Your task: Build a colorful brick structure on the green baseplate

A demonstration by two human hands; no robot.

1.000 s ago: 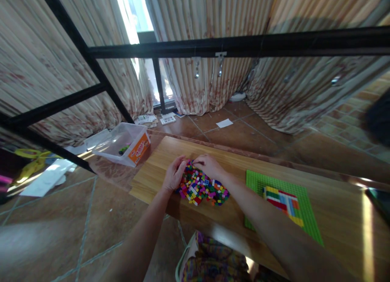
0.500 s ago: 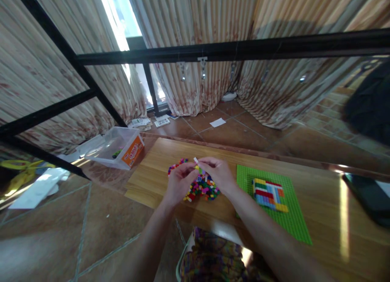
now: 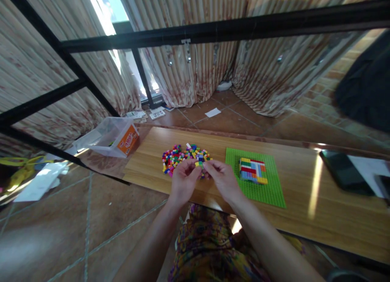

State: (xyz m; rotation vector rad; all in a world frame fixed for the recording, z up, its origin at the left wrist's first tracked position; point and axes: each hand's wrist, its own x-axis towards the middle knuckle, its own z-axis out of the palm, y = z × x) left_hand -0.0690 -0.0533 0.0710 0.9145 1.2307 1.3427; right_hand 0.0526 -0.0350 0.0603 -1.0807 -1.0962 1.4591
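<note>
In the head view, held a small yellow piece between the meeting fingertips of the left hand and the right hand. Judged the grip of both clamped on that piece, just over the worktop. Could not make out its long axis, too small and partly covered. Had the green baseplate at about three o'clock from the grip, well apart from the piece, with the right hand nearer. Saw on it a low brick block, longer roughly from nine to three o'clock, in red, white, blue and yellow strips, apparently of rigid plastic. Noted fine rows of studs across the flat, square-cornered baseplate. Found a pile of loose bricks, hard-edged and many-coloured, right beside the fingertips, from ten to twelve o'clock. Saw smooth, pale wood grain beneath, and between nine and ten o'clock, off the end, a clear, thin-walled box with an orange label.
</note>
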